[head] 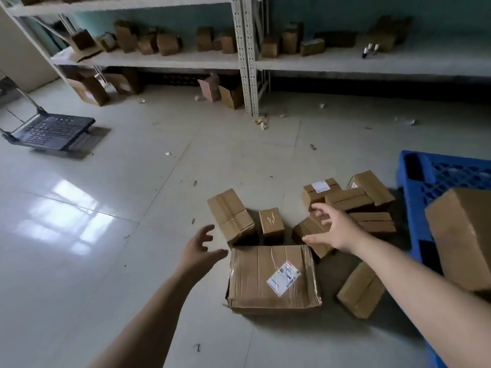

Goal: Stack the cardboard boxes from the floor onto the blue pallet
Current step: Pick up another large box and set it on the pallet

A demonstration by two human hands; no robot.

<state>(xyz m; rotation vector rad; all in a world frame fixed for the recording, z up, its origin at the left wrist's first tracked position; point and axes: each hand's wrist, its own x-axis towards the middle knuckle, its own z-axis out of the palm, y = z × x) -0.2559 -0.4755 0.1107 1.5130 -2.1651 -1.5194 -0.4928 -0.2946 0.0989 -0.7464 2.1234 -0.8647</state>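
A large taped cardboard box [273, 277] with a white label lies on the floor just below my hands. Several smaller boxes lie scattered behind it, such as a long one [229, 213], a small one [271, 221] and a pile [353, 197] at the right. The blue pallet [430, 176] stands at the right edge, with one big box [462, 232] resting on it. My left hand [199, 248] hovers open left of the large box's far corner. My right hand [334, 227] is open above its far right corner, fingers spread. Neither hand touches a box.
A metal shelf rack [247, 62] with several small boxes runs along the back wall, more boxes under it. A dark folding hand cart [50, 131] stands on the tiled floor at the left. Another box [361, 290] lies beside the pallet. Paper scraps litter the floor.
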